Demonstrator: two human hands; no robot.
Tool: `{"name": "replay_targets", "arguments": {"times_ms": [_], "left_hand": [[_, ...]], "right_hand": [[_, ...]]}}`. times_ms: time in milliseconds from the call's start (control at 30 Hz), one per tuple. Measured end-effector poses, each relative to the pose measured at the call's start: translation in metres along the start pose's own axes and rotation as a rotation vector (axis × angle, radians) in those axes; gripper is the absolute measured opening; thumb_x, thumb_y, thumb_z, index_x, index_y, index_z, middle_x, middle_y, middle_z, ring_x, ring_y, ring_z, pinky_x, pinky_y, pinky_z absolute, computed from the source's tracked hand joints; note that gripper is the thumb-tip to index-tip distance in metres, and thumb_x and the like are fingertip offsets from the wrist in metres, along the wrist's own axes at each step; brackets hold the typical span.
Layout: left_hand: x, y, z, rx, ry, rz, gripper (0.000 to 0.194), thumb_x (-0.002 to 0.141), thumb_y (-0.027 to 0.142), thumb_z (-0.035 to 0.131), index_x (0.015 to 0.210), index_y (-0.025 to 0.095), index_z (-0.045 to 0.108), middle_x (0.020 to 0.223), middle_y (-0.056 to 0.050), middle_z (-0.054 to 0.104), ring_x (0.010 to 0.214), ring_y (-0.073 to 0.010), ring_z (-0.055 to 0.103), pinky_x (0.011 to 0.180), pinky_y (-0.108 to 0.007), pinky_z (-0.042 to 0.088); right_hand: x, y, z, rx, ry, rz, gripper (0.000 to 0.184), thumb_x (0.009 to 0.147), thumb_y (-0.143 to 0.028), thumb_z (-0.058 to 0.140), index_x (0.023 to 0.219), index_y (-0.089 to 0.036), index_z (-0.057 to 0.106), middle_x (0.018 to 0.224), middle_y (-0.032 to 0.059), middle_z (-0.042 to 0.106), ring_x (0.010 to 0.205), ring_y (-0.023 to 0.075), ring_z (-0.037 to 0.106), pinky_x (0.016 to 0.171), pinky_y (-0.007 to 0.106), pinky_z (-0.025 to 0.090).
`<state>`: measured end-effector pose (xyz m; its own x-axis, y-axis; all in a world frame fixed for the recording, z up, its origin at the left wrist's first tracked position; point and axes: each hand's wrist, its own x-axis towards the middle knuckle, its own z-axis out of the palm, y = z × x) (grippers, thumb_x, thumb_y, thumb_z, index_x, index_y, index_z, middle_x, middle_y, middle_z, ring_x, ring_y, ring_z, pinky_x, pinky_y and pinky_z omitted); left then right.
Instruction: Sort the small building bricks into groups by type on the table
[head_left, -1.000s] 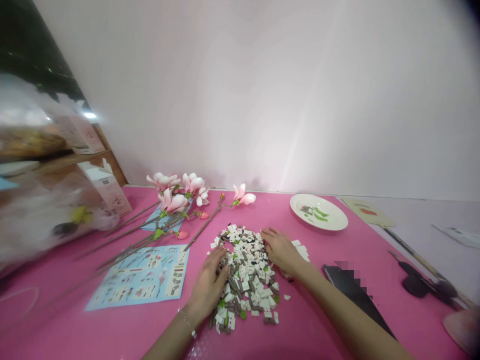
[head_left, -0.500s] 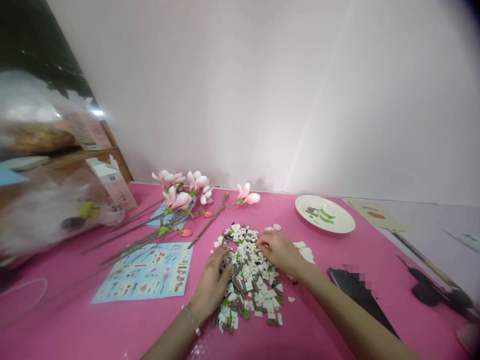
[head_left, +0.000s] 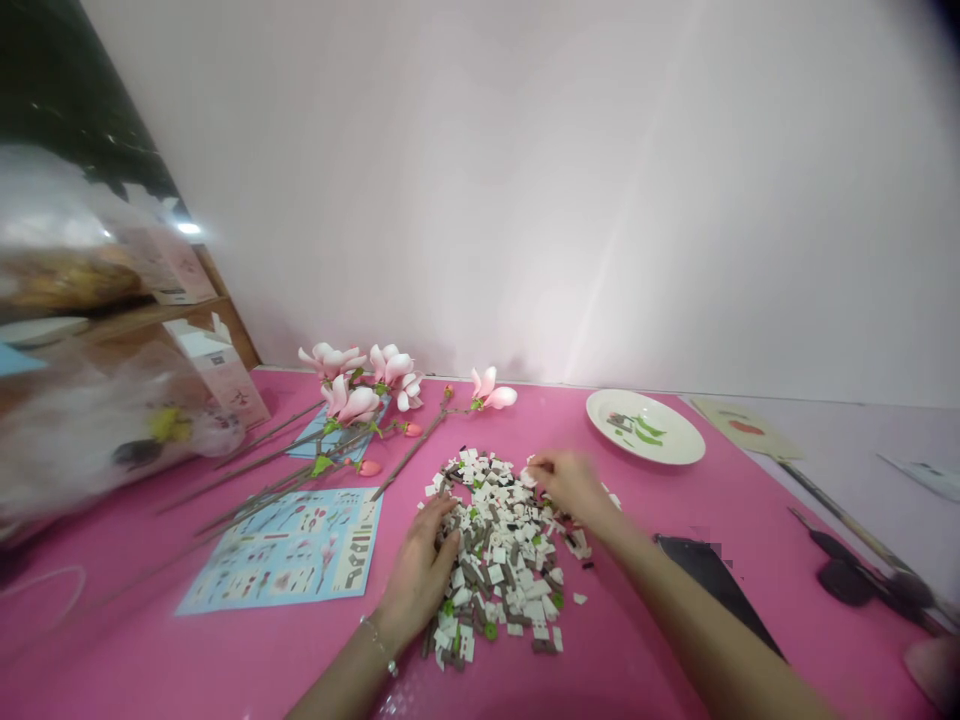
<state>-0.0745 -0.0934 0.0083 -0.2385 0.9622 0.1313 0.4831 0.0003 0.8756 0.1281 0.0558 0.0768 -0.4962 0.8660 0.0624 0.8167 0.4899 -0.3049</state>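
The pile of small pieces lies on the pink tabletop, the left hand at its left edge, fingers loosely parted, the right hand at its far right, fingers narrowed, any grip indeterminable.

You have smooth, hard-plastic-looking pieces on a smooth, glossy tabletop. Plate: smooth, softly glossy. Your printed sheet: paper. Bag: crinkled, translucent plastic film. Shelf: wood, finish blurred. Your bracelet: shiny, metallic-looking.
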Motion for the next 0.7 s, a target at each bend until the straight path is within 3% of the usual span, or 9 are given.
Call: {"name": "replay_targets", "arguments": {"times_ms": [167, 367, 533, 700], "left_hand": [[0.0, 0.001, 0.0, -0.017, 0.015, -0.008, 0.041, 0.088, 0.029, 0.048, 0.127, 0.019, 0.054, 0.141, -0.012, 0.051, 0.134, -0.0265, 0.042, 0.112, -0.047, 0.031], [0.0, 0.003, 0.0, -0.021, 0.019, -0.004, 0.041, 0.087, 0.028, 0.048, 0.127, 0.017, 0.054, 0.139, -0.012, 0.053, 0.132, -0.0262, 0.044, 0.112, -0.047, 0.031], [-0.001, 0.002, -0.001, -0.025, 0.018, -0.01, 0.041, 0.088, 0.029, 0.049, 0.127, 0.019, 0.054, 0.139, -0.011, 0.052, 0.132, -0.0258, 0.044, 0.112, -0.046, 0.032], [-0.001, 0.002, 0.0, -0.031, 0.029, -0.005, 0.039, 0.087, 0.028, 0.05, 0.125, 0.02, 0.055, 0.138, -0.01, 0.054, 0.131, -0.0262, 0.046, 0.111, -0.046, 0.033]], "right_hand": [[0.02, 0.032, -0.01, -0.11, 0.04, 0.142, 0.028, 0.084, -0.013, 0.046, 0.066, -0.013, 0.067, 0.063, 0.0075, 0.063, 0.06, 0.016, 0.055, 0.054, 0.024, 0.031], [0.023, 0.022, -0.002, -0.156, 0.024, 0.067, 0.023, 0.088, -0.024, 0.051, 0.094, -0.019, 0.072, 0.097, 0.0096, 0.067, 0.086, 0.0196, 0.061, 0.067, 0.024, 0.038], [0.032, 0.031, 0.006, -0.166, -0.006, 0.092, 0.022, 0.089, -0.024, 0.052, 0.094, -0.018, 0.073, 0.1, 0.0108, 0.067, 0.085, 0.0186, 0.062, 0.069, 0.024, 0.04], [0.034, 0.036, 0.002, -0.177, 0.006, 0.097, 0.028, 0.086, -0.012, 0.049, 0.098, -0.016, 0.074, 0.099, 0.0129, 0.067, 0.089, 0.0223, 0.062, 0.072, 0.027, 0.041]]}}
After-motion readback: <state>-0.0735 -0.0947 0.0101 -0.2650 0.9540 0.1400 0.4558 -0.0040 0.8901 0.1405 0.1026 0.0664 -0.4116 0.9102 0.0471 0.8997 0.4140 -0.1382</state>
